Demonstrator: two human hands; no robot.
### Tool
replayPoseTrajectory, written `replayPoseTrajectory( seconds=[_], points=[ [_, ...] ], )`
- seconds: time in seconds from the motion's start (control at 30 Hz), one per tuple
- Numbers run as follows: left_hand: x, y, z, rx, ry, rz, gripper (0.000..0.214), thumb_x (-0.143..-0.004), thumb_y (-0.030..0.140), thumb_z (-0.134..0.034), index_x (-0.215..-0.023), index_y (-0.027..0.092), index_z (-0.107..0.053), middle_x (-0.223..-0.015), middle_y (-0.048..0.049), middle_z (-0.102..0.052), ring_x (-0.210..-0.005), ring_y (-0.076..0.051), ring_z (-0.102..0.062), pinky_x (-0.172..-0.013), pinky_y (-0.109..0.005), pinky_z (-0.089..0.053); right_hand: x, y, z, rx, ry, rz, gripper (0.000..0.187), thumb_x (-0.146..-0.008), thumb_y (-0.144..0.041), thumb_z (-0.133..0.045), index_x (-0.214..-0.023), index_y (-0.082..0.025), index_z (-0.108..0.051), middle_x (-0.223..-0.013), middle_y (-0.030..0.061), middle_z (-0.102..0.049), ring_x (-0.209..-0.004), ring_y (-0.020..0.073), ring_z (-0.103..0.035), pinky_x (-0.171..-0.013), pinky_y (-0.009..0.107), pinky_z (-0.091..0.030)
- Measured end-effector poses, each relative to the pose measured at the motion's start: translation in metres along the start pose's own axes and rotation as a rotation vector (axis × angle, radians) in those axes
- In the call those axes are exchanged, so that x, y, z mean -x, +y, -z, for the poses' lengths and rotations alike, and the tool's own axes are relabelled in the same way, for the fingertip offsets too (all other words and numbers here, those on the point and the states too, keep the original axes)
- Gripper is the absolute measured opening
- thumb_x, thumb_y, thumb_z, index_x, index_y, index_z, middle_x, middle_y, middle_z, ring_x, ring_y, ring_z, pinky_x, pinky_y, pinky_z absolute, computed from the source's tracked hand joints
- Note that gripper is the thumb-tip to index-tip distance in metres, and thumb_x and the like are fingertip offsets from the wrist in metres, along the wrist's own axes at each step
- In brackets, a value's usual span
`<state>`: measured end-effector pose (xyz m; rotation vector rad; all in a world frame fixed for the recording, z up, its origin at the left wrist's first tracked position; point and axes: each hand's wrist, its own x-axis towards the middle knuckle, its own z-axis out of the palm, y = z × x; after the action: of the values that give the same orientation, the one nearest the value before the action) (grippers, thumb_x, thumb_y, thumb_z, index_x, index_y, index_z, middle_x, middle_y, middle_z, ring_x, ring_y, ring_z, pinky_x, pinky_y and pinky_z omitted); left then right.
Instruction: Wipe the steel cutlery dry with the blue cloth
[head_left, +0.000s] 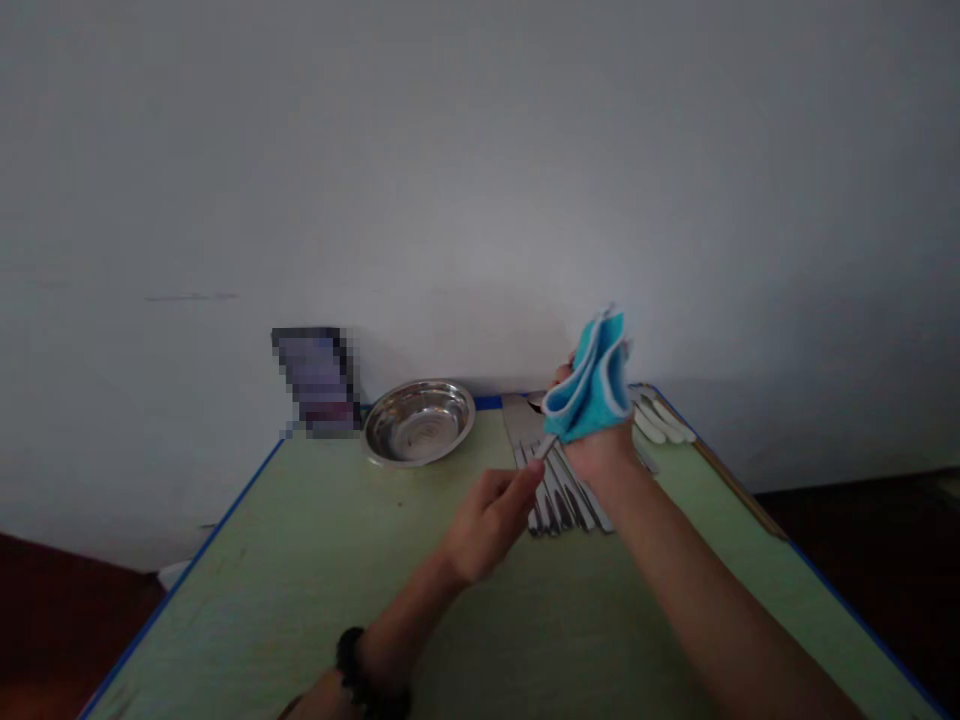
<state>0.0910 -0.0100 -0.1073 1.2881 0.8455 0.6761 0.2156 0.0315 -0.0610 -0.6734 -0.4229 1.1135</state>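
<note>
My left hand [487,520] pinches the slim metal handle of a piece of cutlery [548,446]; its other end is hidden by the cloth. My right hand [604,450] is wrapped in part by a folded blue cloth [589,395] with a pale edge, gripped around that end. Cloth and cutlery are held above the table. Below and between the hands lies a row of several metal cutlery pieces [562,500], handles toward me. Most of my right fingers are hidden behind the cloth.
A shiny metal bowl [418,425] stands at the back, left of the cutlery. Further left, a blurred-out device [319,380] leans against the wall. Several white-handled utensils [664,420] lie at the back right. The green table [315,600] has a blue edge.
</note>
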Motion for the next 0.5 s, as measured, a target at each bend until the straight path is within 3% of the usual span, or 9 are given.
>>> replayPoseTrajectory(
  seconds=[0.03, 0.13, 0.27, 0.37, 0.5],
  points=[
    [0.001, -0.011, 0.0, 0.125, 0.043, 0.001, 0.052, -0.079, 0.056, -0.051, -0.048, 0.02, -0.031, -0.04, 0.0094, -0.024, -0.034, -0.004, -0.023, -0.035, -0.021, -0.013, 0.004, 0.01, 0.0, -0.022, 0.04, -0.028, 0.037, -0.084, -0.049, -0.042, -0.062, -0.021, -0.048, -0.051, -0.0072, -0.046, -0.042, 0.0073, -0.04, -0.041, 0.019, -0.033],
    [0.008, -0.036, 0.002, 0.22, 0.103, 0.011, 0.051, -0.078, 0.058, -0.048, -0.049, 0.021, -0.029, -0.037, 0.0102, -0.023, -0.031, -0.005, -0.021, -0.034, -0.021, -0.013, 0.018, 0.044, 0.002, 0.107, 0.04, -0.063, 0.044, -0.076, -0.061, -0.047, -0.061, -0.02, -0.051, -0.051, -0.0058, -0.051, -0.044, 0.0086, -0.043, -0.044, 0.021, -0.038],
    [0.017, -0.044, 0.006, 0.268, 0.151, 0.019, 0.048, -0.079, 0.057, -0.043, -0.051, 0.022, -0.027, -0.037, 0.0099, -0.023, -0.03, -0.005, -0.021, -0.033, -0.021, -0.016, 0.036, 0.074, 0.007, 0.262, 0.027, -0.138, 0.049, -0.072, -0.067, -0.047, -0.058, -0.02, -0.051, -0.046, -0.0061, -0.046, -0.04, 0.0082, -0.038, -0.039, 0.021, -0.033],
    [0.021, -0.041, 0.009, 0.226, 0.171, 0.06, 0.046, -0.079, 0.056, -0.044, -0.053, 0.022, -0.027, -0.042, 0.0093, -0.025, -0.034, -0.006, -0.022, -0.035, -0.021, -0.018, 0.037, 0.08, 0.008, 0.17, -0.008, -0.222, 0.049, -0.072, -0.066, -0.047, -0.057, -0.019, -0.049, -0.046, -0.0071, -0.044, -0.04, 0.0071, -0.036, -0.039, 0.02, -0.03],
    [0.022, -0.042, 0.012, 0.062, 0.173, 0.113, 0.048, -0.081, 0.059, -0.043, -0.054, 0.021, -0.03, -0.048, 0.008, -0.025, -0.041, -0.007, -0.023, -0.041, -0.023, -0.018, 0.022, 0.072, 0.01, 0.013, 0.026, -0.252, 0.039, -0.076, -0.056, -0.053, -0.064, -0.019, -0.053, -0.051, -0.0062, -0.051, -0.044, 0.008, -0.043, -0.042, 0.019, -0.036]
  ],
)
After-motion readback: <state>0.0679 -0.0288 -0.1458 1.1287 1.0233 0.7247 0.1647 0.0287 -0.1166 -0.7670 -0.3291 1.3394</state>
